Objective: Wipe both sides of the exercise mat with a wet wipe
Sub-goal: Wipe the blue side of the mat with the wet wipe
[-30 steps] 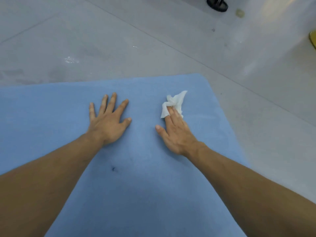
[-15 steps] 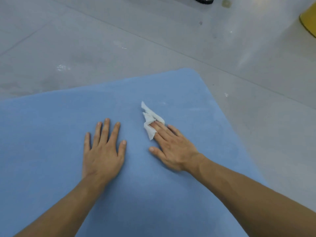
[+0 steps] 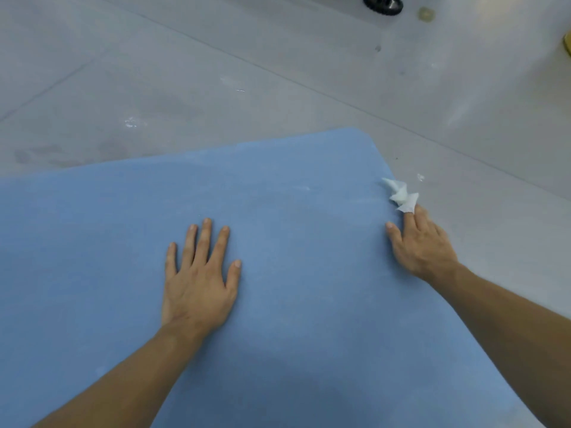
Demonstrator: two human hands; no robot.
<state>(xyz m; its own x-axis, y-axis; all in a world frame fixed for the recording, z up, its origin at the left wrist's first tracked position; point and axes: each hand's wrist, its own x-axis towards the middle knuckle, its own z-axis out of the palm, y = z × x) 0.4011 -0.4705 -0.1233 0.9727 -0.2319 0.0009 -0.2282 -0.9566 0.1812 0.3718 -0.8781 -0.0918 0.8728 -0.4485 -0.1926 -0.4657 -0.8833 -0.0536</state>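
The mat [image 3: 278, 304] lies flat on the floor [image 3: 185, 88], blue and matte, filling the lower part of the view, with one rounded corner pointing away from the person. The left hand [image 3: 197, 282] rests palm down near the mat's middle, fingers spread and holding nothing, bracing the sheet. The right hand [image 3: 417, 242] is at the mat's right edge, close to that corner, its fingers [image 3: 414, 220] pressing down on a crumpled white wipe [image 3: 401, 196] that sticks out past the fingertips and seems to straddle the edge, partly over the floor; how the wipe is pinned beneath the fingers is hidden, so I cannot tell whether it is pinched or merely pushed flat. The mat looks like soft foam, light and floppy rather than stiff, with enough surface grip that a damp wipe will drag and bunch rather than glide, which is likely why the free hand pins it. To turn it for the second side, the near corner or the right edge is the sensible place to take hold, lifting and folding it over. The wipe is thin, limp and easily torn, best held balled under several fingers.
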